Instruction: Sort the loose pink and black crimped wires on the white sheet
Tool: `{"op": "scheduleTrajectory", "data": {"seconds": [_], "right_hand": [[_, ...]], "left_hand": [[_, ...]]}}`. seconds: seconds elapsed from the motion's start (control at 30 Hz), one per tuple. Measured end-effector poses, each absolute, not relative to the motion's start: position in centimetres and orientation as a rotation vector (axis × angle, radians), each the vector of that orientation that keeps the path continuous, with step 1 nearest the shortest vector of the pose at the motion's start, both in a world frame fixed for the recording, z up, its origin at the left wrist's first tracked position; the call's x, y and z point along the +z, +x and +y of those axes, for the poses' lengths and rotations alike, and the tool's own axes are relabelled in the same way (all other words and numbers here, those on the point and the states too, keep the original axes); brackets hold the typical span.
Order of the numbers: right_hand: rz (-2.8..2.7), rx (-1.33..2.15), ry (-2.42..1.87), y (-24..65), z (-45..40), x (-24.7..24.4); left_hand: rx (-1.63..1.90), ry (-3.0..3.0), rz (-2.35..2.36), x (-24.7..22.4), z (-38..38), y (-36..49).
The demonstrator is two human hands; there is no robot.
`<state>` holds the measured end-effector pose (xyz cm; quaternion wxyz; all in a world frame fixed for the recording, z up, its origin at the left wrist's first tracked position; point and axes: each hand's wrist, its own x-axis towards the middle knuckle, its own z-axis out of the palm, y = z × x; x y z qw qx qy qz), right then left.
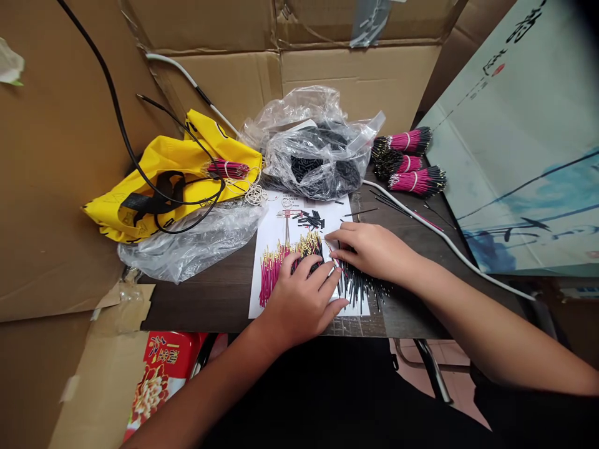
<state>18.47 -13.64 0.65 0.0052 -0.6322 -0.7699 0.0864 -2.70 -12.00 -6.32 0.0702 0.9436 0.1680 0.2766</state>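
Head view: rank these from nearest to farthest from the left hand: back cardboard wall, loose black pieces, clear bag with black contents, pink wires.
1. Pink wires: partly covered by the left hand.
2. Loose black pieces: just beyond the fingers.
3. Clear bag: behind the pieces.
4. Back cardboard wall: behind the bag.

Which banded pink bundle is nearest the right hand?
The front bundle in the right-side trio; two others lie behind it, the fourth on the yellow bag.

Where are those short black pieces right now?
In the head view, the short black pieces lie on the white paper, left of the right hand, between the full clear bag and the gold-tipped wires.
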Motion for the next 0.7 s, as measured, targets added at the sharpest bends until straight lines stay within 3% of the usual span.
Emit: {"op": "scheduleTrajectory", "data": {"seconds": [0.7], "right_hand": [[-2.21, 0.479, -1.822, 19.6, -12.6, -0.4]], "left_hand": [[0.898, 2.87, 0.503, -6.7, -12.1, -2.5]]}}
